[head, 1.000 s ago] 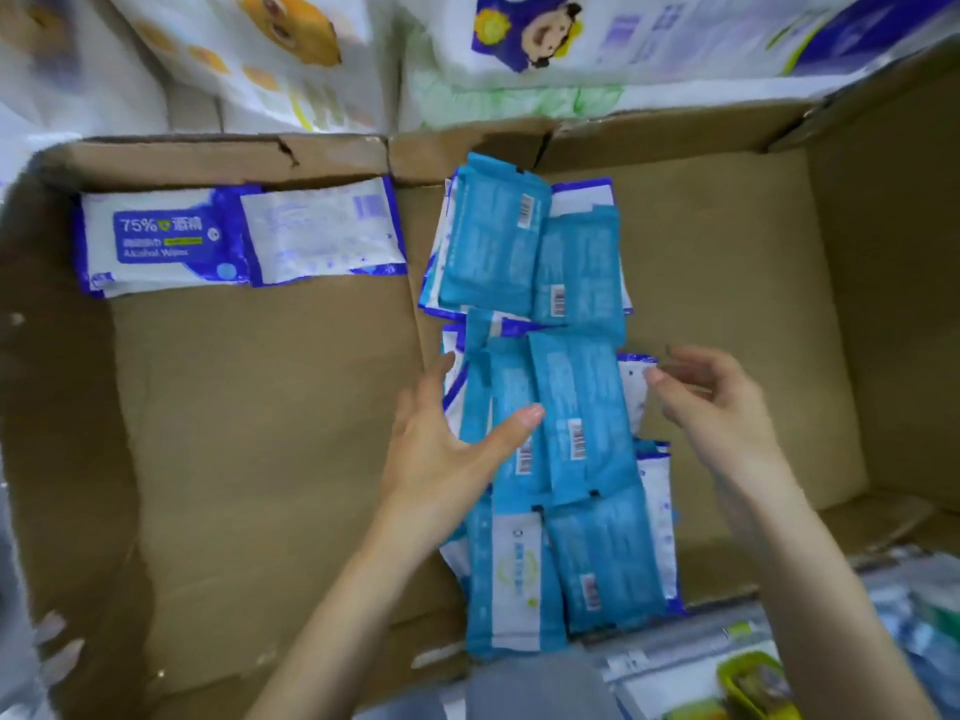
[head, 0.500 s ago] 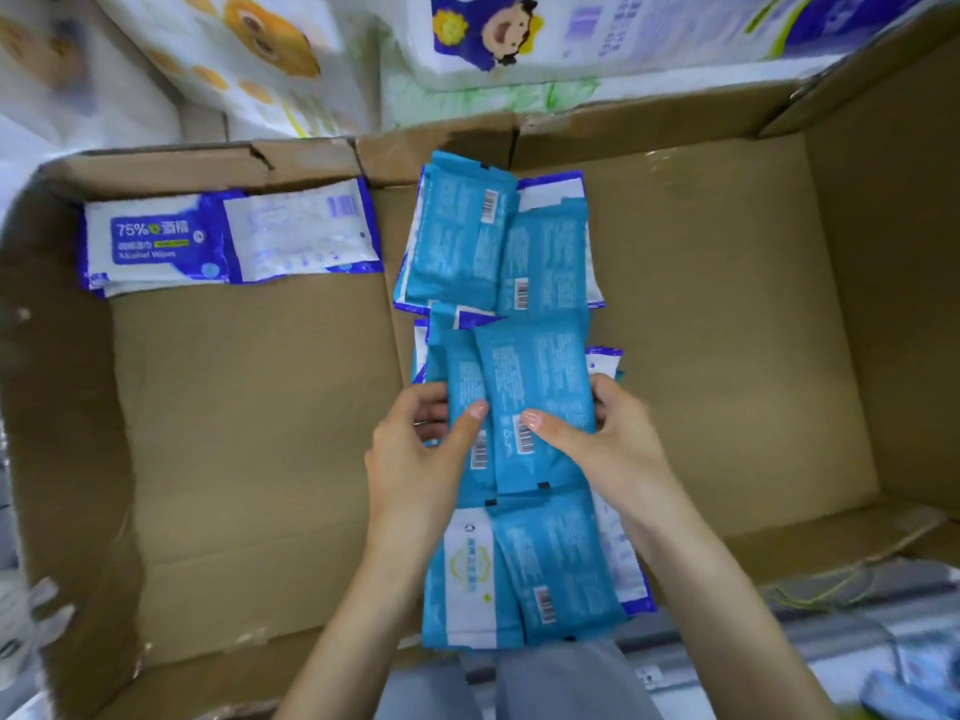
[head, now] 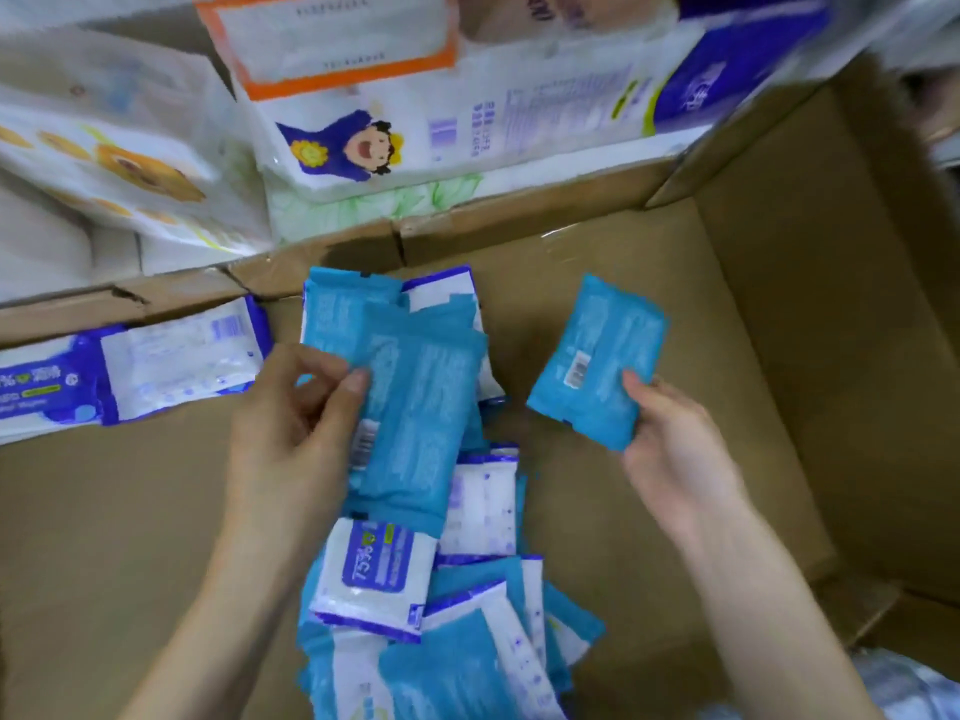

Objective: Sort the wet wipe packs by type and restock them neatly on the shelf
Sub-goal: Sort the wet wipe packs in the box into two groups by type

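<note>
- One open cardboard box point(head: 779, 356) holds everything.
- Mixed wet wipe packs point(head: 467, 641) lie heaped down its middle, and alcohol wipe packs point(head: 171, 356) sit far left.
- My left hand point(head: 291, 433) pinches a blue pack point(head: 415, 423) over the heap.
- My right hand point(head: 675, 449) grips a second blue pack point(head: 597, 361), apart to the right.

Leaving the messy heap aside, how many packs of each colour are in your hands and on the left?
Teal packs, one in the left hand, one in the right hand: 2
White and purple packs on the left: 2
Total: 4
Heap: too overlapped to count.
</note>
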